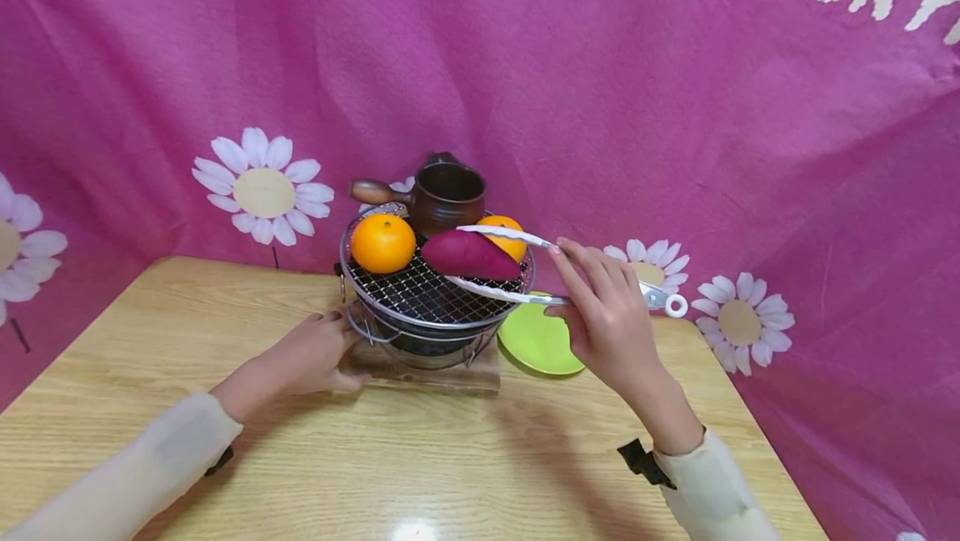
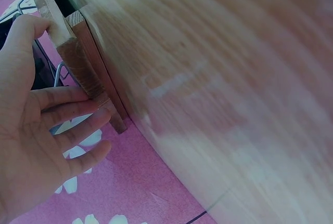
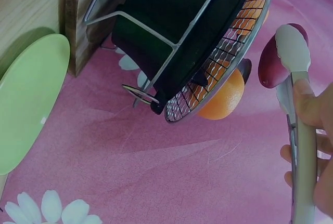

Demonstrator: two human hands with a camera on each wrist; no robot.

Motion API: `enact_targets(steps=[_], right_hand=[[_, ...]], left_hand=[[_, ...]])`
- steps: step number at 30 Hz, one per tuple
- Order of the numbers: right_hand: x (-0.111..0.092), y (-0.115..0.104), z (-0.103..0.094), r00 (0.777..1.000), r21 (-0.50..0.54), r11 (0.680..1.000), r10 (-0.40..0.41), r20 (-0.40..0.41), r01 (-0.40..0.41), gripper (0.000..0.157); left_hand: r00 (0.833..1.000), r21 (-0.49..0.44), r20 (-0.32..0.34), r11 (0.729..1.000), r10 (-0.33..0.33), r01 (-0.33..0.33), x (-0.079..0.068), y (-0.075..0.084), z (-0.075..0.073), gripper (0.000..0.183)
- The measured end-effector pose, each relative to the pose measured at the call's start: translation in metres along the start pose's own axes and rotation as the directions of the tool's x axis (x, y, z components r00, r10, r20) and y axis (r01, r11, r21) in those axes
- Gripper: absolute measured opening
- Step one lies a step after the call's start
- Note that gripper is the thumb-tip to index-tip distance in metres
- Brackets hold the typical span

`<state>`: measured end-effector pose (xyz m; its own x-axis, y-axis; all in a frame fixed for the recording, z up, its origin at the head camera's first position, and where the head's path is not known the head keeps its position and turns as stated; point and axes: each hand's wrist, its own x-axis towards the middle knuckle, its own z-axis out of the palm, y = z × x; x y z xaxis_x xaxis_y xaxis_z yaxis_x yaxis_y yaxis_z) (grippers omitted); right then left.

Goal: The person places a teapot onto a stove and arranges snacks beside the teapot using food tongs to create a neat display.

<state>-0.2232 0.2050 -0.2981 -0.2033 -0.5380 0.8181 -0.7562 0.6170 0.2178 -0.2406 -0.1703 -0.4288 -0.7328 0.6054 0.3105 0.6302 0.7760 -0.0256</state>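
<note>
My right hand (image 1: 611,320) grips white-tipped kitchen tongs (image 3: 306,146), fingers and thumb on their arms. Between the tong tips is a purple sweet potato (image 1: 471,255); the right wrist view shows it raised off the wire grate (image 1: 442,299). That grate tops a small round tabletop grill (image 3: 171,31), which stands on a wooden board (image 1: 435,374). My left hand (image 1: 311,358) holds the board's left end, thumb at the front corner, fingertips on the end (image 2: 86,70). Two oranges (image 1: 383,243) and a dark side-handled pot (image 1: 448,199) sit on the grate, one orange partly hidden behind the sweet potato.
A lime green plate (image 1: 542,341) rests on the wood-grain table (image 1: 360,466), right of the board. Behind the table hangs a pink cloth (image 1: 480,49) with white flowers. Wire handles (image 1: 367,328) stick out from the grill's side.
</note>
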Motion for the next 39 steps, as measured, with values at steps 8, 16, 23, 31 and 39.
enact_targets(steps=[8, 16, 23, 31, 39], right_hand=[[0.0014, -0.0008, 0.0006, 1.000, 0.005, 1.000, 0.005, 0.029, -0.005, 0.047], [0.0009, 0.0005, 0.0008, 0.998, -0.004, 1.000, 0.019, 0.058, -0.019, 0.046], [-0.0006, 0.0003, 0.0033, 0.996, -0.007, 1.000, 0.025, 0.089, -0.024, 0.049], [-0.0003, -0.0014, 0.0048, 0.994, -0.018, 1.000, 0.021, 0.103, -0.019, 0.048], [0.0013, -0.0029, 0.0058, 0.994, -0.028, 1.000, 0.017, 0.112, -0.014, 0.049]], left_hand=[[1.000, -0.016, 0.002, 1.000, -0.011, 0.011, -0.0015, -0.0019, -0.0008, 0.074], [1.000, 0.009, -0.019, 1.000, 0.008, -0.008, 0.0007, -0.0020, -0.0001, 0.074], [1.000, 0.007, -0.008, 1.000, 0.005, -0.005, 0.0008, -0.0010, 0.0002, 0.075], [1.000, 0.002, -0.012, 1.000, 0.005, -0.005, -0.0001, 0.0003, -0.0007, 0.074], [1.000, -0.005, 0.000, 1.000, -0.001, 0.001, 0.0003, 0.0004, -0.0013, 0.074]])
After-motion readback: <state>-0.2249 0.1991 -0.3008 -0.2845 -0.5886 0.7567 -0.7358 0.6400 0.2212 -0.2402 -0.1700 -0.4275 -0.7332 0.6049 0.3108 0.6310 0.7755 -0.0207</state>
